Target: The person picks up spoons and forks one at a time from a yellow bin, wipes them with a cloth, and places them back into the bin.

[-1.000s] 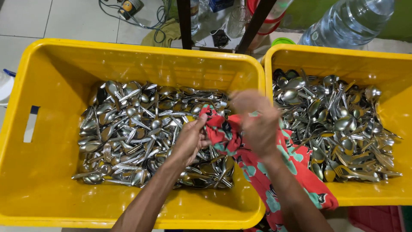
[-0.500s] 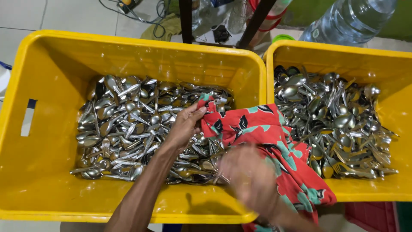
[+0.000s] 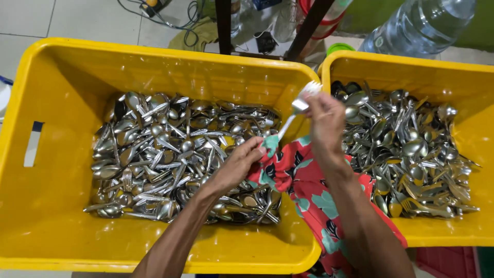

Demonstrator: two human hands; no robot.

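- right hand [image 3: 325, 121] pinches a fork [image 3: 300, 105] at frame centre, fingers closed
- left hand [image 3: 237, 164] grips the red cloth [image 3: 303, 177] tight; I'd wipe along the handle

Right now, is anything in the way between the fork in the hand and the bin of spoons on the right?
Nothing visible blocks it. The right hand holds the fork up above the rims, right beside the right yellow bin, whose top is open.

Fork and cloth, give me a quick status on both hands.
Right hand shut on fork, raised between the crates. Left hand pinching red floral cloth at the fork's handle end. Left yellow crate full of cutlery below; nothing blocking.
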